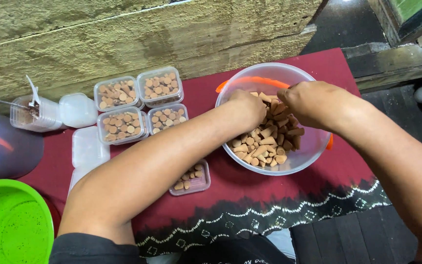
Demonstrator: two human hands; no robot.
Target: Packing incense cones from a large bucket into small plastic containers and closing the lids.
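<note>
Head view: both forearms reaching forward, left hand and right hand curled down among tan cones inside clear bowl; grasp hidden, cannot tell. Left of hands: four filled small boxes.

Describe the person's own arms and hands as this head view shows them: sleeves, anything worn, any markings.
Both forearms are bare from elbow to wrist. The left hand and right hand wear no gloves; no watch, bracelet or ring is visible. A dark short sleeve shows at the left upper arm. No markings can be made out.
</note>
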